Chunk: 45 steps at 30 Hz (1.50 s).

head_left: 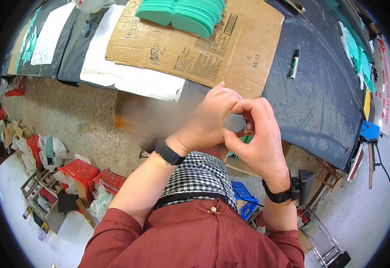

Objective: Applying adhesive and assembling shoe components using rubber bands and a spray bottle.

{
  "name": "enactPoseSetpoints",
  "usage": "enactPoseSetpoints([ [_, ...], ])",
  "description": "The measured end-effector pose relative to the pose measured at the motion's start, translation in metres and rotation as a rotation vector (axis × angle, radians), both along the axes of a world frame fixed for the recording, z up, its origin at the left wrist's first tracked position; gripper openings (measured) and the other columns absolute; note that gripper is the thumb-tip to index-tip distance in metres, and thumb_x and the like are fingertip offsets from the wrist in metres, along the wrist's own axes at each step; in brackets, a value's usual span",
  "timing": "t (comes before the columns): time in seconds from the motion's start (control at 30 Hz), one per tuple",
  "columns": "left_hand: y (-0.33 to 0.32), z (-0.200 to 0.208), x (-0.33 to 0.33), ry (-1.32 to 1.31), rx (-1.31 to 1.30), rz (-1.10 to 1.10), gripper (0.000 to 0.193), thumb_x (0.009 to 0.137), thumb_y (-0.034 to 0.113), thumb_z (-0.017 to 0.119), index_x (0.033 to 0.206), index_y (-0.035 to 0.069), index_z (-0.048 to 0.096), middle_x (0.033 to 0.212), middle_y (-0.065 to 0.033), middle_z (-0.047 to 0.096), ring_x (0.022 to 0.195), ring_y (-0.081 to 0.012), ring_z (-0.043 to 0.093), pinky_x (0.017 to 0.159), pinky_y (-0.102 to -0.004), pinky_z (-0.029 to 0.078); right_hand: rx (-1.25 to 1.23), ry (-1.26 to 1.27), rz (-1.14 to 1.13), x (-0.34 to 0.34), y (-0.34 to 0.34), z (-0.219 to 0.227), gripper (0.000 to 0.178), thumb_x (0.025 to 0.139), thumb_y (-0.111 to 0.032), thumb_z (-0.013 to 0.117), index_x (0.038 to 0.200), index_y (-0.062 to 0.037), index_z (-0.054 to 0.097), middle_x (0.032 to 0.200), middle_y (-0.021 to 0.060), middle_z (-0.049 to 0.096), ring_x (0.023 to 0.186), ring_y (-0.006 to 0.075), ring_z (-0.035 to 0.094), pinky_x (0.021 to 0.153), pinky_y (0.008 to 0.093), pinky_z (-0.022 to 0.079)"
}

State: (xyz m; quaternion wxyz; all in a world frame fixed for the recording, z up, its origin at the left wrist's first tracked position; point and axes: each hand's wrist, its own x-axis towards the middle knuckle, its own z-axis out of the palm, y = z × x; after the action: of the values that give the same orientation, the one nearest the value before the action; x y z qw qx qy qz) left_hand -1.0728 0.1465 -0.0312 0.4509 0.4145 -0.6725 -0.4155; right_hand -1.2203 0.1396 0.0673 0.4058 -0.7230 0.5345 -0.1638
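Observation:
In front of my waist, both hands meet around a small round thing (235,123) with a grey middle and a thin yellowish rim. It looks like a roll of tape, though fingers hide much of it. My left hand (213,115) is closed against its left side, fingers bunched and partly hidden. The thumb and forefinger of my right hand (260,131) curl round its right side. Just beyond the hands lies a flat brown cardboard sheet (244,53). On it rests a stack of green, rounded foam-like pieces (181,13).
A dark-covered table (311,102) carries a marker pen (294,64) at right and white sheets (101,58) at left. More green pieces (358,56) lie at the far right. Red baskets (79,172) and bags stand on the floor at left, a blue basket (245,198) below the hands.

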Motion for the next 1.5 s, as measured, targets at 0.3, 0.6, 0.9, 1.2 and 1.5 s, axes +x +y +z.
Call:
enactPoseSetpoints([
  [0.3,-0.002,-0.004,0.001,-0.001,-0.029,0.014,0.039,0.071,0.017,0.085,0.103,0.010,0.064,0.107,-0.0048,0.065,0.112,-0.0267,0.061,0.116,-0.0539,0.032,-0.046,-0.069,0.065,-0.009,-0.005,-0.003,0.041,0.075,-0.001,0.074,0.113,-0.0052,0.060,0.097,0.0125,0.056,0.083,0.0257,0.064,0.071,0.0328,0.058],
  [0.6,-0.003,-0.004,0.005,0.052,-0.003,0.002,0.036,0.074,0.020,0.087,0.098,0.013,0.061,0.101,-0.0022,0.066,0.110,-0.0265,0.063,0.115,-0.0549,0.032,-0.098,-0.144,0.169,-0.029,-0.003,-0.003,0.044,0.075,0.001,0.076,0.117,-0.0056,0.064,0.096,0.0119,0.065,0.082,0.0249,0.066,0.072,0.0349,0.054],
  [0.9,-0.006,-0.001,0.008,0.042,0.006,0.008,0.037,0.072,0.020,0.089,0.091,0.014,0.058,0.093,0.0009,0.066,0.105,-0.0249,0.063,0.113,-0.0548,0.032,-0.295,0.137,0.213,-0.033,-0.005,0.022,0.028,0.076,-0.006,0.077,0.101,-0.0051,0.065,0.091,0.0103,0.062,0.080,0.0297,0.061,0.068,0.0385,0.051],
  [1.2,-0.003,0.001,0.005,0.042,0.022,-0.008,0.033,0.074,0.017,0.087,0.089,0.014,0.058,0.093,-0.0001,0.066,0.104,-0.0251,0.063,0.113,-0.0544,0.032,0.241,-0.273,0.283,-0.050,-0.011,0.025,0.011,0.078,-0.004,0.075,0.087,-0.0062,0.070,0.086,0.0072,0.063,0.079,0.0241,0.061,0.071,0.0341,0.050],
  [1.5,-0.004,0.004,0.003,0.003,-0.004,0.000,0.033,0.072,0.014,0.087,0.088,0.013,0.057,0.090,-0.0012,0.065,0.102,-0.0250,0.063,0.112,-0.0531,0.034,-0.051,-0.263,0.380,-0.036,-0.001,0.019,0.012,0.075,-0.002,0.072,0.086,-0.0048,0.067,0.087,0.0075,0.060,0.078,0.0261,0.060,0.070,0.0361,0.049],
])
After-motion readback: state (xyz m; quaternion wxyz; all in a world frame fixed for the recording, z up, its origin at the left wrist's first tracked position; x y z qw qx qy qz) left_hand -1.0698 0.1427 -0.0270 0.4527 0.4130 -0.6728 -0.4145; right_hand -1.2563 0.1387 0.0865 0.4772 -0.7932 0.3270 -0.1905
